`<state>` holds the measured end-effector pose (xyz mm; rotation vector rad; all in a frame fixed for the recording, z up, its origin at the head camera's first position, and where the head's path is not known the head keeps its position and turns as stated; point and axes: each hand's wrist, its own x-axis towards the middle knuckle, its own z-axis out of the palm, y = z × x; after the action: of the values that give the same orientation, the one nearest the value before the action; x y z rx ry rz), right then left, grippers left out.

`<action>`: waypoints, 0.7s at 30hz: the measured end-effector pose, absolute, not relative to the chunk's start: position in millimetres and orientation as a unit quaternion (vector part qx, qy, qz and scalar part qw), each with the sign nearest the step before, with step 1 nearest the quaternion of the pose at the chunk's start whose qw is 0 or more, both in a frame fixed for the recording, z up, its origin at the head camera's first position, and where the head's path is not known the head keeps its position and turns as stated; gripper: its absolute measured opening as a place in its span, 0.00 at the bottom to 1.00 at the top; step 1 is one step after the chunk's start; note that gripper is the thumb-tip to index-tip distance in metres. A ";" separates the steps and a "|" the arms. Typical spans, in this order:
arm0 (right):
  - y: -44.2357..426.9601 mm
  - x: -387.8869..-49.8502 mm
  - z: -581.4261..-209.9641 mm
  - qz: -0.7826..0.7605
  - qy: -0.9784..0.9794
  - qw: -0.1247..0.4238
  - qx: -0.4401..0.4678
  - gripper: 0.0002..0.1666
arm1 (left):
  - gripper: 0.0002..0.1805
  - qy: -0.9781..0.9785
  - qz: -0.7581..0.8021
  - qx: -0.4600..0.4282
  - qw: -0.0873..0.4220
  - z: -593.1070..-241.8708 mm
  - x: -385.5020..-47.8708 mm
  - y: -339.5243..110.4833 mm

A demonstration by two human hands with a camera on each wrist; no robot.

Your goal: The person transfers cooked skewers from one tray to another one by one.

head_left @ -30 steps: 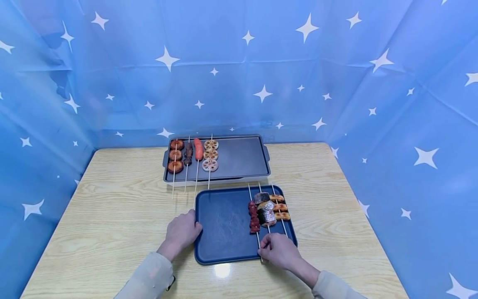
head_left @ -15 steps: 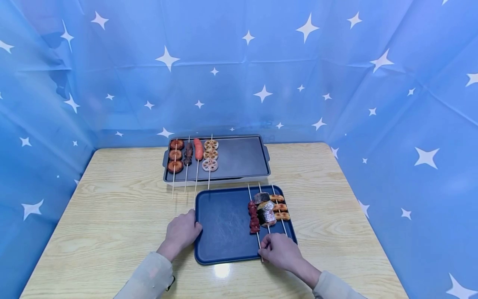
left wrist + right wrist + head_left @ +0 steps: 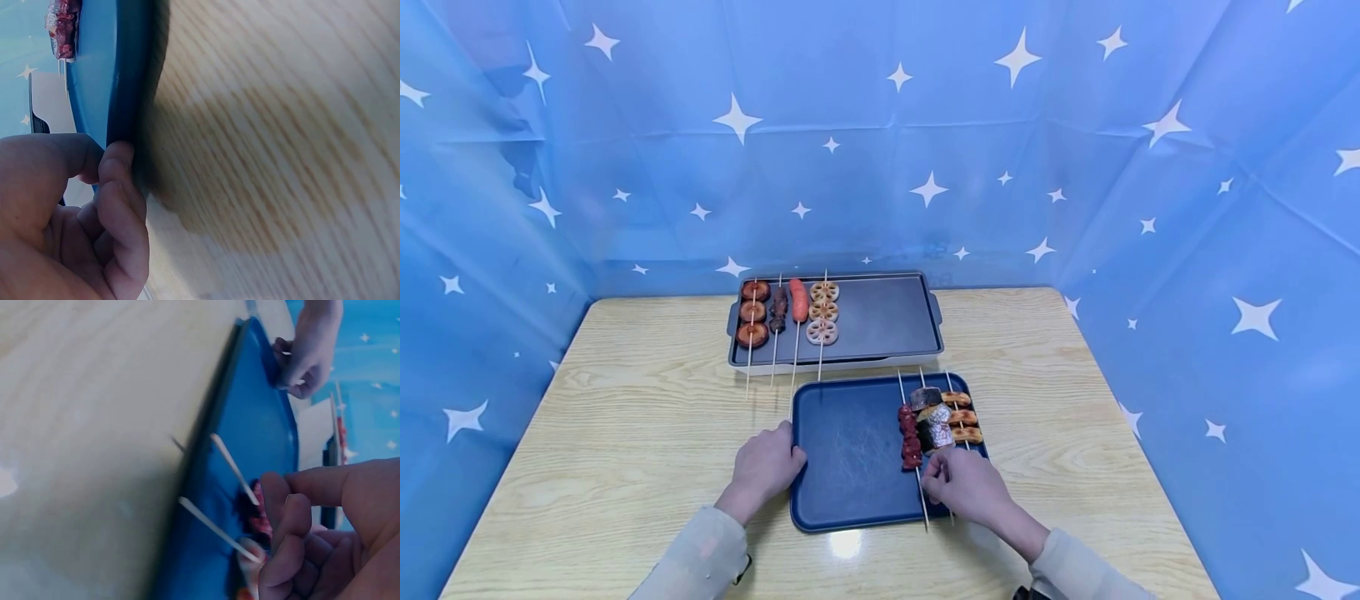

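My left hand (image 3: 767,458) pinches the left rim of a dark blue tray (image 3: 850,450); in the left wrist view, thumb and curled fingers (image 3: 119,162) meet at its edge. On the tray's right side lie a red meat skewer (image 3: 910,437), a skewer of dark-wrapped, foil-like rolls (image 3: 936,427) and one of browned yellow pieces (image 3: 964,416). Over the roll skewer's lower stick is my right hand (image 3: 966,483), its fingers curled. The right wrist view shows two bare sticks (image 3: 219,528) passing beyond those fingertips, with nothing visible between thumb and forefinger.
Behind the tray stands a dark griddle (image 3: 887,317) bearing mushroom (image 3: 752,335), dark meat (image 3: 778,310), sausage (image 3: 798,300) and lotus root (image 3: 822,332) skewers on its left half. Their sticks overhang its front edge. A starry blue curtain (image 3: 880,183) encloses the wooden table (image 3: 625,417).
My right hand has let go of the red meat skewer's stick and shifted slightly up and right, to the roll skewer's stick. The left hand and tray stay put.
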<state>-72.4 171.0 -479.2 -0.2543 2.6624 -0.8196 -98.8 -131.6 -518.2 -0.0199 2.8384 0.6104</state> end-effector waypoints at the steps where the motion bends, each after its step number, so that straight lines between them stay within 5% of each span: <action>1: 170.3 -74.7 -477.4 -0.286 0.940 0.164 -0.091 0.07 | 0.13 0.971 0.209 -0.007 0.119 -517.9 -98.8 -131.5; 21: 146.9 -115.7 -440.6 -0.264 0.952 0.095 -0.122 0.04 | 0.12 0.971 0.208 -0.014 0.114 -519.8 -99.4 -130.6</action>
<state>-115.7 146.9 -440.6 -0.3627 2.8232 -0.7823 -99.4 -130.6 -519.8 -0.0404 2.8492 0.6095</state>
